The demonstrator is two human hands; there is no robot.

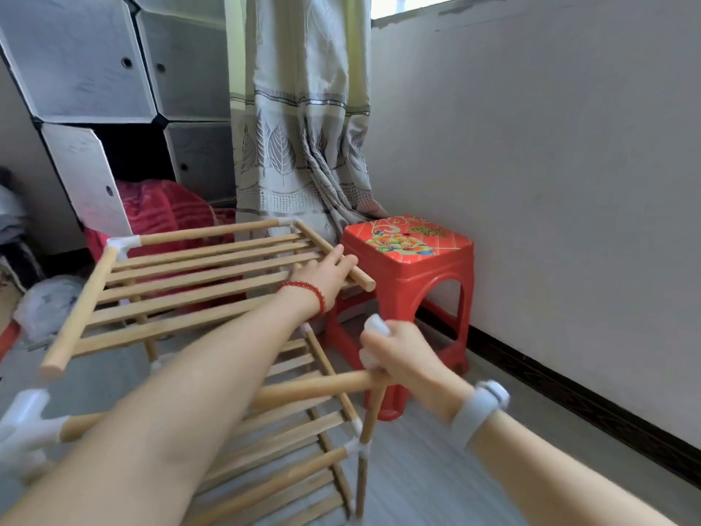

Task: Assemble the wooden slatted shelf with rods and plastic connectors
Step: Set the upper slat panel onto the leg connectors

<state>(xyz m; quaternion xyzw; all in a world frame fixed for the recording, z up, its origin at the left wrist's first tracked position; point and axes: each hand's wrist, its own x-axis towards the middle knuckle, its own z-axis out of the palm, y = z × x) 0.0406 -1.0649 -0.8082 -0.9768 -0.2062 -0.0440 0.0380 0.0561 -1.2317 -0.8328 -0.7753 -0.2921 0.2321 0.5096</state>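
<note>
A wooden slatted shelf panel [197, 282] hangs tilted above the frame, with white plastic connectors [123, 245] at its far corners. My left hand [326, 273] grips its right side rod near the bare end. My right hand [402, 354] is wrapped round a white plastic connector [377, 325] on the near right upright, where a horizontal rod [311, 387] and a vertical rod [373, 411] meet. Below stand the lower slatted tiers [288, 442] of the shelf. Another white connector [26, 423] sits at the near left corner.
A red plastic stool [413, 260] stands right of the shelf, against the white wall [550, 184]. A curtain [299, 127] hangs behind. White cube cabinets [95, 70] and a red blanket [163, 210] are at the left. A plastic bag [49, 301] lies on the floor.
</note>
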